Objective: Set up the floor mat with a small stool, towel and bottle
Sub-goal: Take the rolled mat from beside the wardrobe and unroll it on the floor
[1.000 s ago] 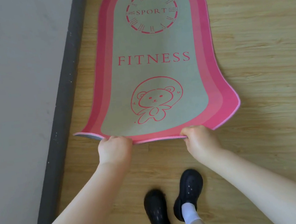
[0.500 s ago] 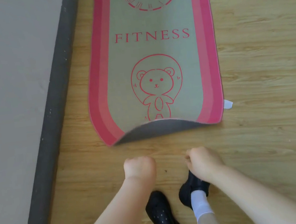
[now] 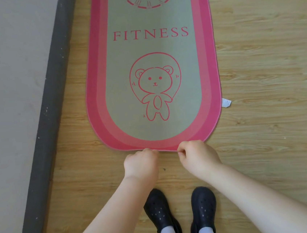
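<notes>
Pink-bordered fitness mat [image 3: 156, 100] flat on wood-plank floor [image 3: 268, 66], rounded near edge just ahead of black clogs [image 3: 179, 212]; left hand [image 3: 140, 165] and right hand [image 3: 198, 158] both pinching that near edge, fingers curled; white label [image 3: 226, 102] poking from mat's right edge; dark baseboard [image 3: 48, 116], grey wall alongside on left

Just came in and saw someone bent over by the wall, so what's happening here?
A person is laying out a pink and green fitness mat on the wooden floor, beside the wall's dark baseboard. Both the left hand and right hand are pinching its near edge, and the mat lies flat. No stool, towel or bottle is in view.
</notes>
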